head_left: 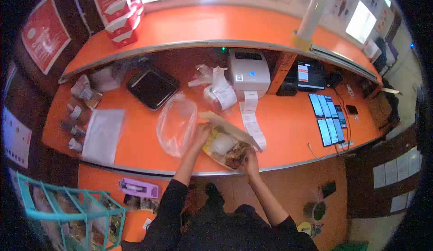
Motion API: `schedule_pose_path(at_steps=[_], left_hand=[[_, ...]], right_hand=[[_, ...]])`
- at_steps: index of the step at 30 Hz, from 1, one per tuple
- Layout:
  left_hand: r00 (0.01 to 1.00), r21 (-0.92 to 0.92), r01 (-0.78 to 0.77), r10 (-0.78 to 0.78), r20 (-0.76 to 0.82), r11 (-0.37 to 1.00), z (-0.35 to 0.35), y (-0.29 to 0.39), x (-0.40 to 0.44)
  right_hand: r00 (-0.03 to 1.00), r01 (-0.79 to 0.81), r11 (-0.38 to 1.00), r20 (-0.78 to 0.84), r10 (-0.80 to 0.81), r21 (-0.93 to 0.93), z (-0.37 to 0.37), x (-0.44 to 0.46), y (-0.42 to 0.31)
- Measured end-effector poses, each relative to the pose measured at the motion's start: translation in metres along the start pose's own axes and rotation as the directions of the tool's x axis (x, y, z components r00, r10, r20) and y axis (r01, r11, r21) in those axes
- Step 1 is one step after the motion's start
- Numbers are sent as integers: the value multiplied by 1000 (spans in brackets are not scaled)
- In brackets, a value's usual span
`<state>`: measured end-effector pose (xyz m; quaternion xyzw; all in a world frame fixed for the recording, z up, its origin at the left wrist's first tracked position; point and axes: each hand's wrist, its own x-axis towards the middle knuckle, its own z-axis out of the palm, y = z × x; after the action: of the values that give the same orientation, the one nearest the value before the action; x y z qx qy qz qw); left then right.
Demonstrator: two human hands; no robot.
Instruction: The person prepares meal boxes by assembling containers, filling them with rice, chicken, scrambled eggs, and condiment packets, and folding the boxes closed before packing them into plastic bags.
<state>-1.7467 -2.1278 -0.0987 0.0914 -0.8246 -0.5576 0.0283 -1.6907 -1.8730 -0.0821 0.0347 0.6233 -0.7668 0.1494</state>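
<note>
An open takeaway box [206, 151] of food is held between my hands near the front edge of the orange counter. White rice [223, 143] fills its middle, brown food [237, 155] lies at its right, and something yellow shows at the left. My left hand [203, 133] grips the box at its upper left. On the right side, my right hand [250, 161] holds the box near its lower corner. The raised lid [234, 128] leans along the far side. A clear plastic bag [177, 125] lies just left of my left hand.
Behind the box stand a wrapped bundle [222, 91] and a white label printer [249, 70] with a paper strip [253, 124]. Several phones [328, 119] lie at the right. A black tray [153, 87] and white bags [103, 136] are leftward; a teal rack [72, 216] stands lower left.
</note>
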Motion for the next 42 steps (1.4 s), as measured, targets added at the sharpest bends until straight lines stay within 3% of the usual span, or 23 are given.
schedule_pose_path(at_steps=[1, 2, 3, 4, 6, 7, 8, 9, 10, 11, 12, 13, 14, 15, 17, 21, 23, 25, 31, 34, 37, 40, 42], left_hand=[[1000, -5, 8, -8, 19, 1000, 2, 5, 9], [1000, -77, -19, 18, -18, 997, 2, 22, 13], [997, -147, -51, 42, -64, 988, -3, 42, 16], [998, -7, 32, -32, 49, 999, -15, 61, 19], [998, 122, 27, -34, 57, 992, -32, 121, -14], [998, 252, 27, -41, 51, 967, -35, 135, -25], [977, 297, -74, 129, -167, 952, -28, 135, -39], [883, 369, -159, 299, -362, 916, -16, 133, -61], [847, 305, -199, 320, -425, 931, -5, 140, -78], [805, 243, -245, 337, -489, 939, 8, 150, -96], [868, 137, -241, 277, -413, 961, 26, 154, -116], [918, 28, -224, 221, -330, 974, 45, 161, -134], [910, 107, -223, 247, -334, 969, 60, 177, -146], [902, 186, -216, 269, -337, 958, 74, 190, -156], [882, 241, -132, 225, -415, 962, 105, 186, -159], [888, 217, -50, 143, -437, 975, 109, 159, -169], [881, 169, -19, 97, -464, 985, 103, 155, -193], [889, 48, 14, 9, -457, 999, 103, 155, -215], [903, -15, -43, 32, -429, 999, 132, 179, -207], [907, 59, -32, 53, -418, 998, 155, 169, -213], [920, -67, 40, -63, -387, 997, 180, 137, -226], [961, -185, 119, -159, -224, 976, 200, 97, -241], [977, -192, 92, -126, -170, 977, 211, 72, -249]], right_hand=[[999, -22, 968, 50, 9, 250, 11, -16, -17], [972, -221, 975, 90, 218, 20, 2, -34, -30], [939, -331, 943, 111, 325, 38, 5, -56, -48], [892, -441, 896, 137, 431, 50, 7, -75, -63], [600, -626, 763, 524, 604, -163, -23, -86, -86], [606, -474, 759, 459, 649, -447, -53, -73, -95], [641, -276, 681, 397, 656, -679, -77, -64, -103], [788, -191, 670, 295, 540, -717, -78, -53, -121], [902, -106, 642, 198, 383, -759, -70, -37, -148], [937, -3, 687, 238, 255, -726, -55, -22, -166], [954, 105, 717, 274, 124, -689, -36, -7, -180], [917, 281, 641, 396, 40, -714, -15, 4, -189], [852, 452, 547, 523, -31, -704, 6, 14, -194], [835, 468, 546, 549, -17, -695, 24, 23, -197], [724, 630, 332, 686, 77, -702, 51, 30, -199], [642, 648, 332, 726, 246, -685, 49, 17, -208], [587, 364, 800, 784, 202, -478, 27, 14, -199], [529, 387, 808, 825, 199, -443, 6, 26, -185], [683, 426, 647, 694, 228, -632, 1, 35, -212], [669, 493, 731, 743, 28, -472, -1, 51, -209], [627, 241, 856, 747, 222, -457, -7, 61, -198], [756, 190, 885, 638, 144, -425, -27, 59, -172], [929, -31, 964, 348, 126, -265, -57, 59, -130]])
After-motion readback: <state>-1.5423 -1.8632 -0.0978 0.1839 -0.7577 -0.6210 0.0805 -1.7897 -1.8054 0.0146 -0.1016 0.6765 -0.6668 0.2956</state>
